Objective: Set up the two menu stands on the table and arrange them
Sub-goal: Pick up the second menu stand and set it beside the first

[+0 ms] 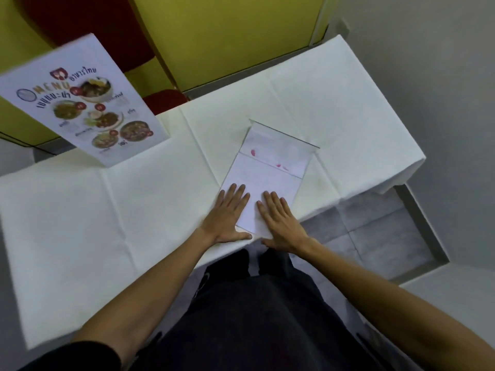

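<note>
One menu stand (88, 103) stands upright at the table's far left, its printed face with food photos turned toward me. The second menu stand (270, 167) lies flat near the table's front edge, blank white side up with faint pink marks and a clear panel at its far end. My left hand (227, 214) rests palm down on its near left corner, fingers spread. Beside it, my right hand (280, 222) presses flat on the near right part. Neither hand grips anything.
A white creased tablecloth (112, 215) covers the table. Red chairs (166, 100) stand behind the table against a yellow wall. The table's right end (396, 167) drops to a grey floor. My dark clothing fills the bottom centre.
</note>
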